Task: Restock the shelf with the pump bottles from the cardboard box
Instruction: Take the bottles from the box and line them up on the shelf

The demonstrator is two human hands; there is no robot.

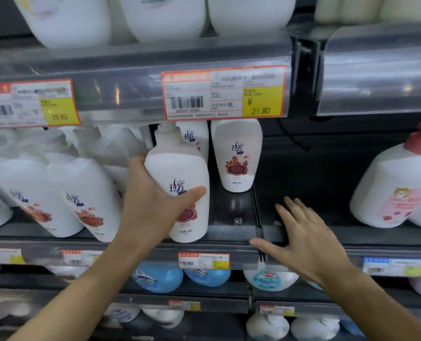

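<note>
Two shelved bottles [236, 153] behind (upright)

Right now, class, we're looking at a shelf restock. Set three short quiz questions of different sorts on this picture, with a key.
1. True or false: the left hand grips a white pump bottle.
2. Which price does the tag above that bottle show? A 29.90 B 21.80 C 12.50
3. Fill in: the right hand is open over the shelf's ____ edge.

Key: 1 true; 2 B; 3 front
</note>
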